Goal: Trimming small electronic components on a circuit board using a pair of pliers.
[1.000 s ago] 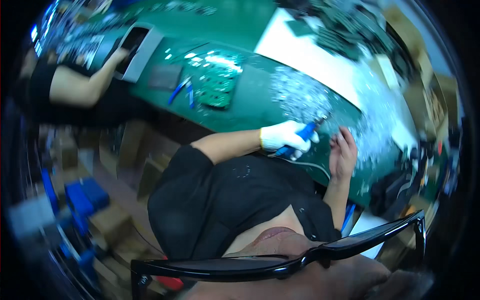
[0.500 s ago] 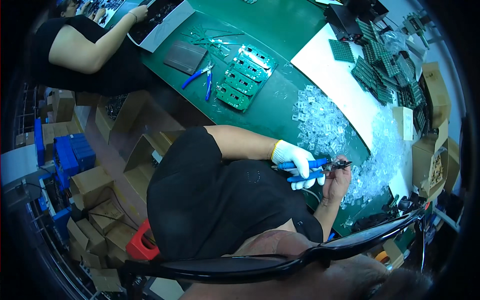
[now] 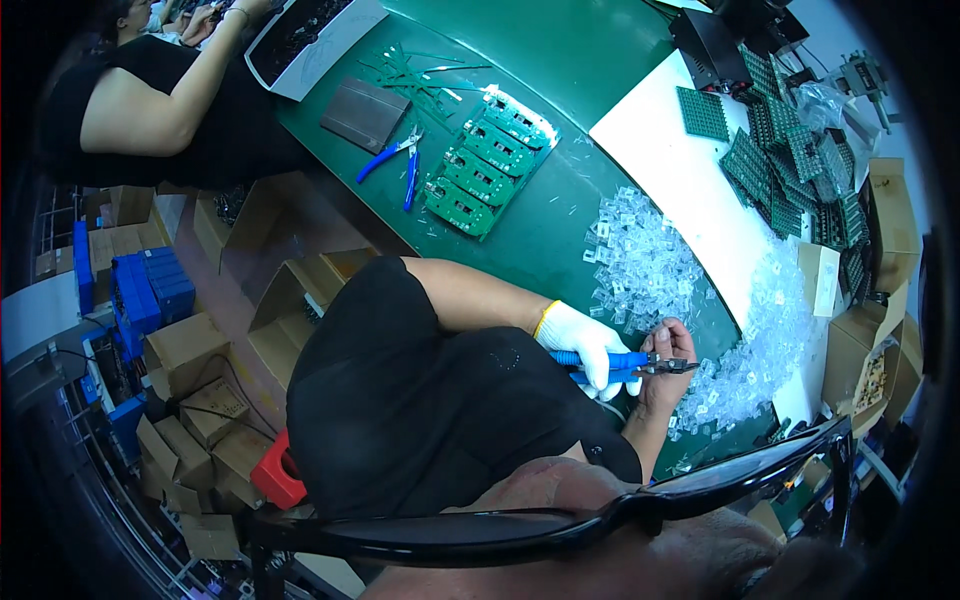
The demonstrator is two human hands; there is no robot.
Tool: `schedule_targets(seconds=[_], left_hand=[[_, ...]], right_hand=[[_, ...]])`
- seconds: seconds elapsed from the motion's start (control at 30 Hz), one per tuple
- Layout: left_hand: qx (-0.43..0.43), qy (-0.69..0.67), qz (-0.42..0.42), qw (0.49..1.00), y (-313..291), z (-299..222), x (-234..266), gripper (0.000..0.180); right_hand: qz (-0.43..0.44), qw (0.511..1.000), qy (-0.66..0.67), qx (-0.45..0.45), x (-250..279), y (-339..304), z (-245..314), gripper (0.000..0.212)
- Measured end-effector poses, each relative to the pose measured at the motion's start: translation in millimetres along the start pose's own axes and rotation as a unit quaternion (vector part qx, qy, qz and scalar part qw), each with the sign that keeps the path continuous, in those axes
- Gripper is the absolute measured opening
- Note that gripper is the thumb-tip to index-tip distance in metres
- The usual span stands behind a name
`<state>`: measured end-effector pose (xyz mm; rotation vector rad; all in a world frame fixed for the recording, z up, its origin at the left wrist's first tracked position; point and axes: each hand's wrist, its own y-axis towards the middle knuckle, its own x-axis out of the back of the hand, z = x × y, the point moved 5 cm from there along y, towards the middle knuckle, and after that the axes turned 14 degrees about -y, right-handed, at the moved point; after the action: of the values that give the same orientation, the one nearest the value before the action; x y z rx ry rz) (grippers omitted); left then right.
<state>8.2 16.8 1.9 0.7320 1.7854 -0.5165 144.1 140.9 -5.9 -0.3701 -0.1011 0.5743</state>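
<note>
My left hand (image 3: 592, 350), in a white glove with a yellow cuff, is closed round the blue handles of a pair of cutting pliers (image 3: 625, 366). The dark jaws point right, across the palm side of my bare right hand (image 3: 662, 372). The fingers of my right hand are curled up by the jaws; whatever they hold is too small to make out. Just beyond both hands lies a heap of small clear plastic pieces (image 3: 640, 255). Another heap of clear pieces (image 3: 755, 345) spreads to the right of my right hand.
Farther left on the green table (image 3: 545, 60) are a green circuit board panel (image 3: 490, 165), second blue-handled pliers (image 3: 408, 150), a brown flat case (image 3: 365, 113) and thin green strips. Green grid panels (image 3: 775, 140) pile up at the right. A co-worker (image 3: 150, 105) works upper left; cartons (image 3: 190, 350) stand below.
The plier handles have come closer together in my left hand. My right hand has shifted slightly left and its fingers have moved up past the jaws. The view has tilted a little.
</note>
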Motion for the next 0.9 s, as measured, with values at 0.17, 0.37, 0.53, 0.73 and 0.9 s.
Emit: schedule_targets(seconds=[0.17,0.37,0.53,0.73,0.9], left_hand=[[0.002,-0.012,-0.004,1.0,1,1,3,0.075],[0.004,-0.016,-0.008,1.0,2,5,6,0.075],[-0.007,-0.035,-0.001,0.999,3,3,3,0.072],[0.006,-0.052,0.008,0.999,2,4,1,0.071],[-0.011,-0.045,0.02,0.999,0,10,0,0.073]], right_hand=[[0.005,1.0,-0.005,0.02,1,3,-2,0.023],[0.0,1.0,0.011,0.028,2,0,1,0.022],[-0.032,0.998,-0.039,0.032,3,-2,5,0.022],[-0.067,0.994,-0.076,0.04,2,-6,14,0.023],[-0.1,0.988,-0.1,0.069,18,-2,12,0.025]])
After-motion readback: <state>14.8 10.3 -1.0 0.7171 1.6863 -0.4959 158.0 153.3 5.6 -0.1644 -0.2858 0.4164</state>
